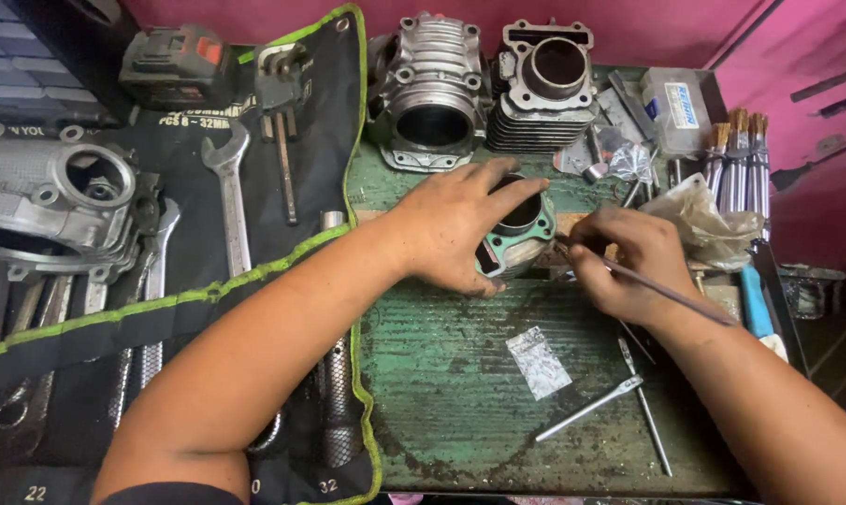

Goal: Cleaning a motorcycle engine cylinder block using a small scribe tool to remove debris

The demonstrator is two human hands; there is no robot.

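While the left hand (465,224) grips the green-gasketed cylinder (521,234) at mid-bench, fingers curled over its far rim, the right hand (629,266) pinches a thin tool (671,292) just right of it, tip pointing left at the cylinder's side. A small silvery packet (538,362) lies nearer; a clear lidded box (675,108) with a blue label sits far right.

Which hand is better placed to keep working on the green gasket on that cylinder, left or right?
Probably the right hand: it holds a thin rod-like tool with its tip at the edge of the green gasket. The left hand is spread over the cylinder, steadying it.
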